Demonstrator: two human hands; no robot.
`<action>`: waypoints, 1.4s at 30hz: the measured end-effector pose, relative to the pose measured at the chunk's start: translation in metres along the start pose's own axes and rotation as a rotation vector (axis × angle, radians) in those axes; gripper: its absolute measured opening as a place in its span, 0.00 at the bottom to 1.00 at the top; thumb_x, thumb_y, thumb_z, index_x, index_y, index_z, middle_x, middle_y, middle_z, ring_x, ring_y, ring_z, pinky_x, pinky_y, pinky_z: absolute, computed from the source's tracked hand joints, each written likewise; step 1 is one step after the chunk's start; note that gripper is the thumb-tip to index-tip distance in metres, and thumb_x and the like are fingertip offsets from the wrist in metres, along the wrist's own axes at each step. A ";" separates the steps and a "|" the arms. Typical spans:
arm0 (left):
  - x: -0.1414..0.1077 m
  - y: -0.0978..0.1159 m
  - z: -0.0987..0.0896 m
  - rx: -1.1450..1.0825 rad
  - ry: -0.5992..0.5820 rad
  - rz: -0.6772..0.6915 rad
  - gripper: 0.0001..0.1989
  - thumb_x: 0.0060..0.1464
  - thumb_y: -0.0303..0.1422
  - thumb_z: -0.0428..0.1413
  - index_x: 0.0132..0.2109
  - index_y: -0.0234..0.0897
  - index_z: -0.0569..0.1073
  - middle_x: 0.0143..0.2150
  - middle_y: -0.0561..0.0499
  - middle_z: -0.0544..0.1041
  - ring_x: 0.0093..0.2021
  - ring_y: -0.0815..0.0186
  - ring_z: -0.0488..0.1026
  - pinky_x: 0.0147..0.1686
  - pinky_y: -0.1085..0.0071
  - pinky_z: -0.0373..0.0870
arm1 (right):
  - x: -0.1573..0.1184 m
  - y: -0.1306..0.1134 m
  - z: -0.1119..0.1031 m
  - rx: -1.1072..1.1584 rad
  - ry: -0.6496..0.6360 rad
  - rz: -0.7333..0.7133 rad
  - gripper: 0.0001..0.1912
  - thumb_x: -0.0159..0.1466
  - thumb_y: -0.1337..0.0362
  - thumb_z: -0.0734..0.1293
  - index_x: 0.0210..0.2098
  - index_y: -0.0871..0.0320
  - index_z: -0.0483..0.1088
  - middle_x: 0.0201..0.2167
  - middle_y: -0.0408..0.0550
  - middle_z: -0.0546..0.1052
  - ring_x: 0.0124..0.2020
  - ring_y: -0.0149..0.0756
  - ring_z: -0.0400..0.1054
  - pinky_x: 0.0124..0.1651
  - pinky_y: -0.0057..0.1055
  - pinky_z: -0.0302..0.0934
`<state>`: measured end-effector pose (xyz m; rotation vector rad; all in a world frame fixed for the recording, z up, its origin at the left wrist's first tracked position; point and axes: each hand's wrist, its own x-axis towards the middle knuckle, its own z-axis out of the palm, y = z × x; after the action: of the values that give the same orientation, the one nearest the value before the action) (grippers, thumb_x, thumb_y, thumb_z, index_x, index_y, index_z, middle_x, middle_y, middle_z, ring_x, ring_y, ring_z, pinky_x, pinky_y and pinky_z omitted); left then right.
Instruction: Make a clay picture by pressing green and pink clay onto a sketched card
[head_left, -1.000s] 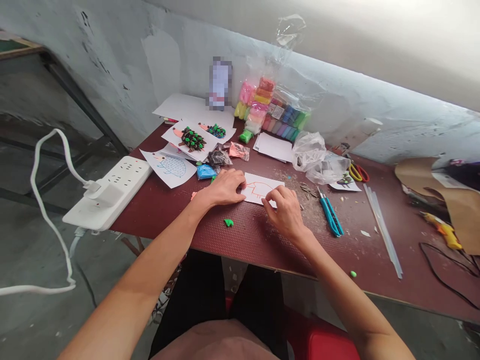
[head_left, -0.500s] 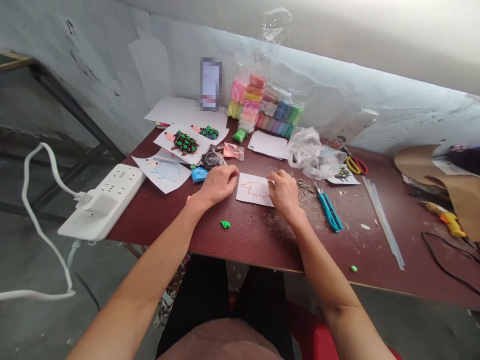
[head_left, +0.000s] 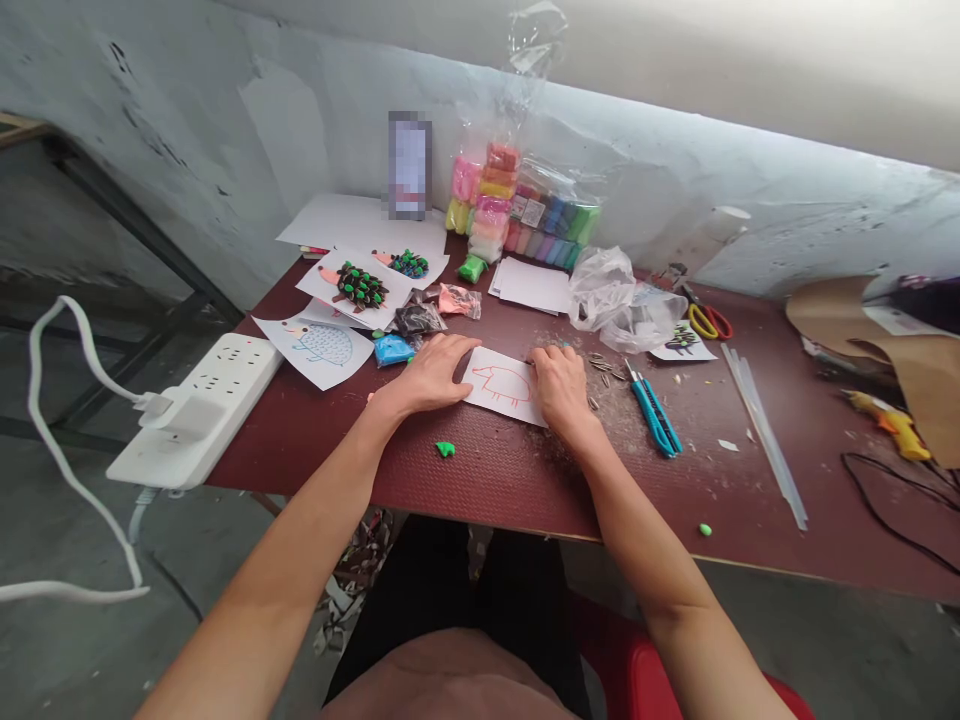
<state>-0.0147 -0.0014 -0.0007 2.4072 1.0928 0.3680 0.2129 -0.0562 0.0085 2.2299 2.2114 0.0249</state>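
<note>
The left hand (head_left: 427, 378) is laid flat, its fingers (head_left: 461, 348) together and resting on the left edge of a white paper sheet (head_left: 501, 393) with an orange outline drawing, which lies on the maroon table (head_left: 495, 490). The right hand (head_left: 561, 388) is set at the sheet's right edge, fingers curled together; whether anything is clamped between them cannot be told. Sunflower seeds (head_left: 606, 366) are scattered just beside it.

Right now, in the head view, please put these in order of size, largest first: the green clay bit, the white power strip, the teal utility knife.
1. white power strip
2. teal utility knife
3. green clay bit
</note>
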 end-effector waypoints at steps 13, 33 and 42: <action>-0.001 -0.004 -0.002 -0.037 -0.053 0.029 0.39 0.51 0.35 0.61 0.70 0.39 0.65 0.72 0.42 0.67 0.68 0.49 0.63 0.69 0.53 0.59 | 0.002 0.006 0.008 0.026 0.031 -0.008 0.15 0.73 0.66 0.57 0.48 0.60 0.74 0.47 0.64 0.76 0.49 0.53 0.63 0.48 0.43 0.54; 0.000 0.003 -0.005 -0.170 0.026 -0.037 0.52 0.50 0.29 0.56 0.79 0.34 0.42 0.47 0.45 0.79 0.44 0.58 0.74 0.50 0.62 0.71 | -0.007 0.006 0.006 0.228 0.318 -0.112 0.13 0.73 0.65 0.56 0.41 0.55 0.72 0.41 0.55 0.78 0.45 0.48 0.62 0.51 0.41 0.51; -0.001 0.003 -0.007 -0.246 0.032 -0.056 0.49 0.52 0.26 0.53 0.79 0.35 0.44 0.41 0.49 0.79 0.37 0.63 0.73 0.44 0.65 0.71 | -0.007 0.005 0.005 0.303 0.325 -0.122 0.20 0.70 0.68 0.55 0.55 0.60 0.72 0.48 0.58 0.79 0.49 0.50 0.65 0.55 0.42 0.54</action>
<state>-0.0165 -0.0016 0.0071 2.1570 1.0597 0.4931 0.2178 -0.0631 0.0031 2.3780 2.6796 0.0592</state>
